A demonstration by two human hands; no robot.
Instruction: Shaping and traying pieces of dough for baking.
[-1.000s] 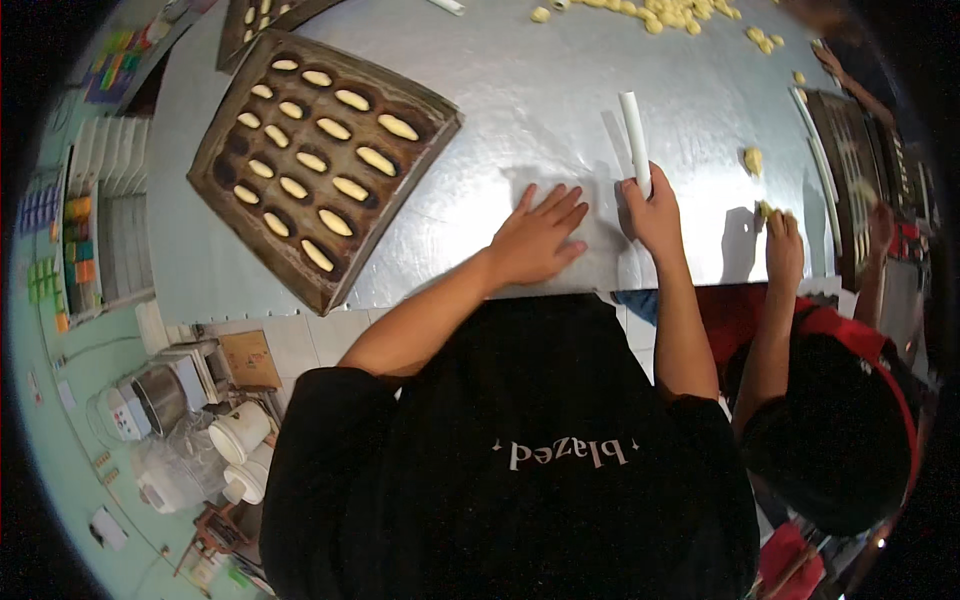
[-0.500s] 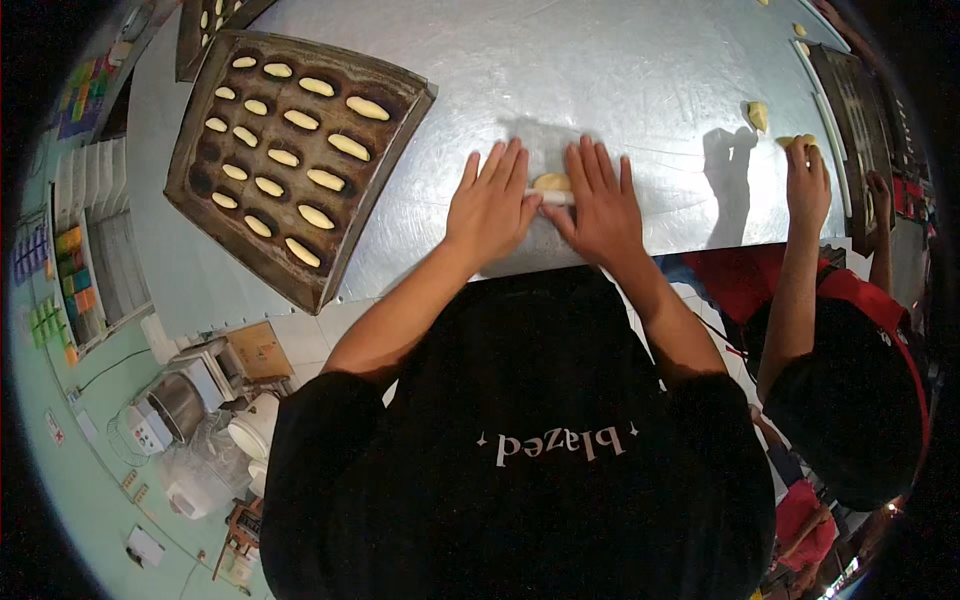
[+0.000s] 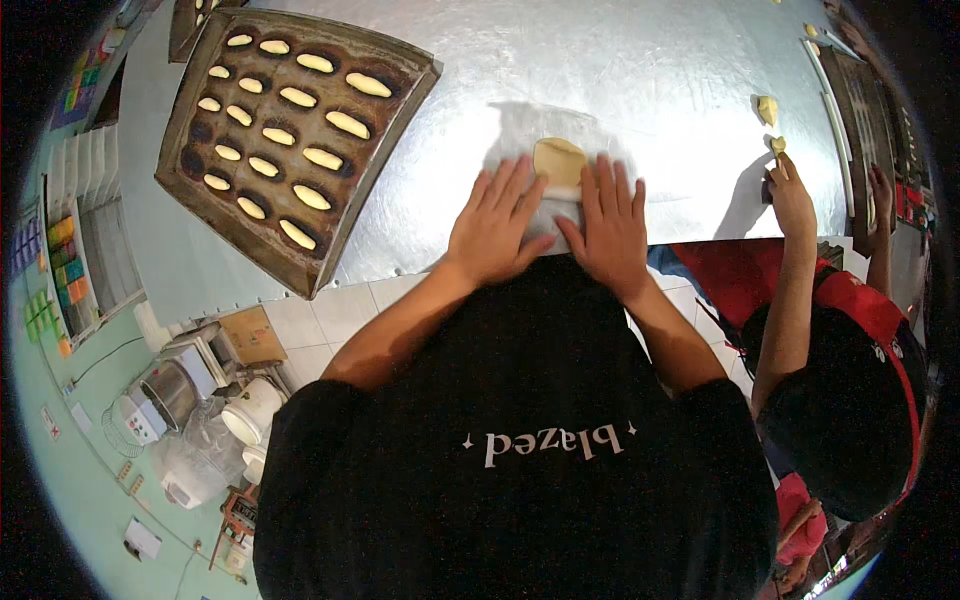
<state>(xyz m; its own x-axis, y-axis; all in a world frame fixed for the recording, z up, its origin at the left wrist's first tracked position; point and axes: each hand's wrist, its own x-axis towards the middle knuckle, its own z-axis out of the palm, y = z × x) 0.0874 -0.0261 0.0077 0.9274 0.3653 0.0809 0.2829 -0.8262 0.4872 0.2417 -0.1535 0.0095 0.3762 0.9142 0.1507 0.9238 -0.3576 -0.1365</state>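
A flat, pale yellow piece of dough (image 3: 559,160) lies on the metal table in front of me. Across its near edge runs a thin white rolling pin (image 3: 565,193), mostly covered by my hands. My left hand (image 3: 497,222) rests flat on the pin's left end, fingers stretched forward and slightly blurred. On the other end my right hand (image 3: 612,222) lies the same way, palm down with fingers extended. Neither hand wraps round the pin.
A dark baking tray (image 3: 340,240) with rows of small elongated dough pieces stands at the left of the metal table (image 3: 640,60). At right, a co-worker's hand (image 3: 793,205) touches a small dough piece (image 3: 778,146), near another dough lump (image 3: 767,110).
My hands and the rolling pin have come back slightly toward me, uncovering more of the dough, which now looks broader and flatter. The co-worker's hand has shifted slightly left and nearer.
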